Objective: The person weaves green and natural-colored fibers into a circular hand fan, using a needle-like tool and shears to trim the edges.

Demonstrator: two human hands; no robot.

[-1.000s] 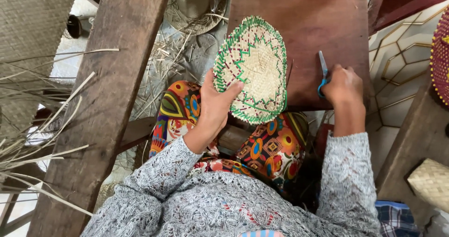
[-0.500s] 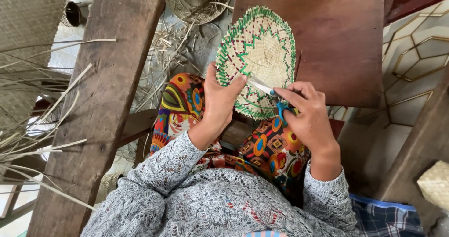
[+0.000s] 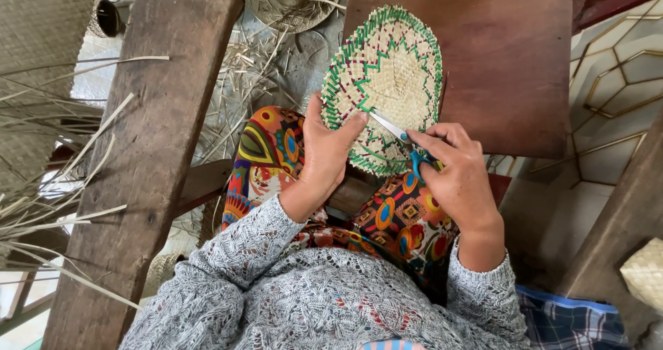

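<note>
Close against the patterned cloth over the person's lap (image 3: 394, 215), both hands work on a round woven mat (image 3: 387, 88), pale straw with green zigzag trim and a green stitched edge. The left hand (image 3: 328, 157) is clenched on the mat's lower left rim, thumb pressed flat on its face, holding it tilted up toward the camera. The right hand (image 3: 452, 177) is closed around blue-handled scissors (image 3: 407, 143), and the blades lie across the mat's lower edge, their tip reaching almost to the left thumb. A second earlier that hand was well off to the right of the mat with the scissors pointing away; it has since swung in so that the steel now touches the weave. Judging by that, a trimming cut at the rim is now under way rather than being prepared; whether the blades are parted cannot be made out. Grey knitted sleeves (image 3: 276, 288) cover both forearms nearest the camera. Beyond the grip, the mat's upper half stands against a dark red-brown board (image 3: 511, 60). To the left of the holding hand a rough wooden beam (image 3: 159, 150) runs diagonally, with loose dry straw strips (image 3: 62, 205) splayed past it, and straw litter (image 3: 255, 81) lies on the ground farther off.
</note>
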